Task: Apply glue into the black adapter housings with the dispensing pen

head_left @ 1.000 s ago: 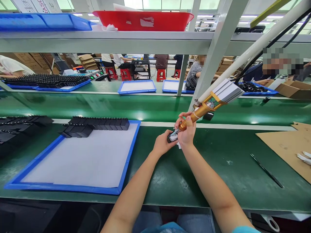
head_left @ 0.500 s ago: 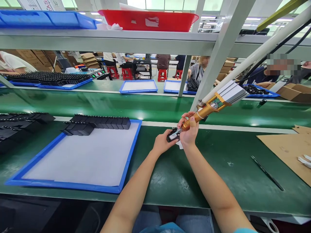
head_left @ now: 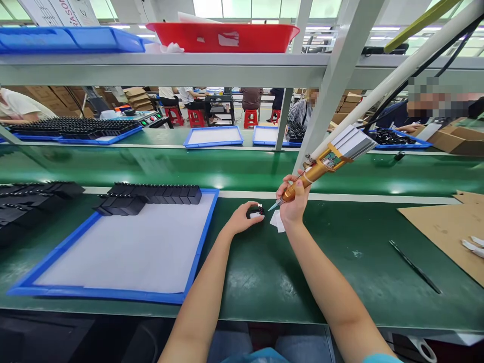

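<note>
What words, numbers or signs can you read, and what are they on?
"ASO": the surest part of the tilted reddish letters on the white panel; the rest is unclear.
Black marks on that panel: not readable.
Torn white labels on the red tub: no readable words.
Gold tool: no readable words.

Bright, open hall beyond a green desk point(head_left: 260, 292).
On my feed I see pale windows point(head_left: 238, 9) along the top, with thin strips of light point(head_left: 317, 28) below them toward the right. A grey metal shelf point(head_left: 162, 70) runs across above the desk's far side, and a slanting post point(head_left: 336, 85) crosses it. Past a glossy green band point(head_left: 170, 164) I make out a far desk point(head_left: 166, 136), then red stools point(head_left: 250, 119) on pale floor point(head_left: 264, 118).
</note>
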`<state>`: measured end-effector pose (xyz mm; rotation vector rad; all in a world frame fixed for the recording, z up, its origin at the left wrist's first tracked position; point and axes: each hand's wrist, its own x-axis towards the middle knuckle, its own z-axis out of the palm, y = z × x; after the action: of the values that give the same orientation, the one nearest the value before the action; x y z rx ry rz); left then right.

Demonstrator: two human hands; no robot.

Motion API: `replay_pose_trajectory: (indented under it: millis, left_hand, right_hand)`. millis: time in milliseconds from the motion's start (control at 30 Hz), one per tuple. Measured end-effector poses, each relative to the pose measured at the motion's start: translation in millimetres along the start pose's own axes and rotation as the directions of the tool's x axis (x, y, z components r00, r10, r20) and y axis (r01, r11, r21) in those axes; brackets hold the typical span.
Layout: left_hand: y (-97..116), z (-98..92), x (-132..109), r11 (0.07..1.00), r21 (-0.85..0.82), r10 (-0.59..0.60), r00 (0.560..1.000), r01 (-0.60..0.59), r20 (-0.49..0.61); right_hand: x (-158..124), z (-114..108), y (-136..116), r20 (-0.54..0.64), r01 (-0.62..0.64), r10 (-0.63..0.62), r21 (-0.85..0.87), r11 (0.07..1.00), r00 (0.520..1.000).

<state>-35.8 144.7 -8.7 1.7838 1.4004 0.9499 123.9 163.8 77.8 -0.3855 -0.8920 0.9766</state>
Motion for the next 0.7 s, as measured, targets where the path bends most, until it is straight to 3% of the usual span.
replay_pose_trajectory:
  millis: [233, 367, 467, 700]
  left_hand:
    - [1.2, 16.1, 8.7, 0.954, -0.280, 0.101, 0.994, -0.106, -0.035]
    - [1.3, 10.7, 5.9, 0.985, -0.061, 0.157, 0.983, -0.163, -0.095]
    - [3.7, 3.3, 1.7, 0.968, 0.106, 0.235, 0.970, -0.228, -0.062]
    - [10.4, 2.5, -4.4, 0.942, 0.252, 0.249, 0.965, -0.222, -0.083]
  right_hand:
    - [0.6, -0.8, 0.9, -0.011, -0.015, 0.015, -0.013, 1.000, 1.000]
    - [0.8, -1.0, 0.8, -0.004, -0.018, 0.018, 0.014, 1.000, 1.000]
    - [1.5, -1.9, 1.0, -0.001, -0.014, 0.014, 0.025, 1.000, 1.000]
    - [2.8, -3.7, 2.2, -0.004, -0.027, 0.027, 0.012, 1.000, 1.000]
